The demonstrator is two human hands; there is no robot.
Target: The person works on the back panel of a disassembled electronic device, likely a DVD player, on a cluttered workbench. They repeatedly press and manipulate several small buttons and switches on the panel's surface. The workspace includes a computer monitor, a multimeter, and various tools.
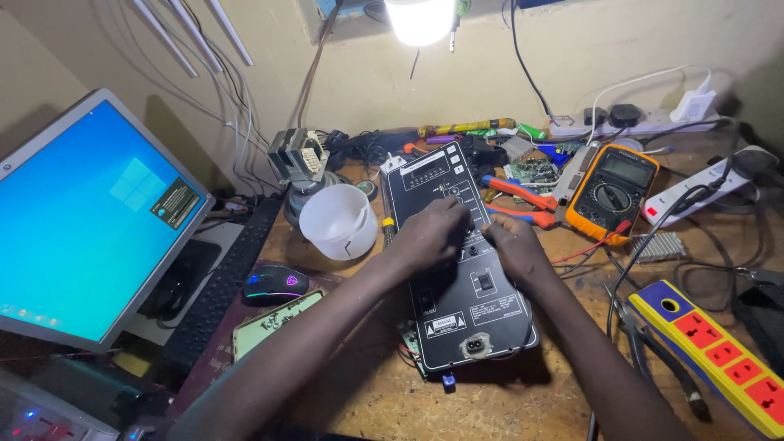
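Both hands meet over the middle of the black panel (457, 261), which lies flat on the wooden surface (490, 400) between the white cup (336, 220) and the orange meter (611, 192). The left hand (433, 235) has its fingers curled down on the panel's centre; the right hand (513, 245) is closed beside it, knuckles up. Whether either grip pinches a knob or small tool cannot be told, since the fingertips are hidden. Working this well likely means pressing the panel steady with one hand, turning gently with the other, and keeping the loose red wires (584, 249) clear.
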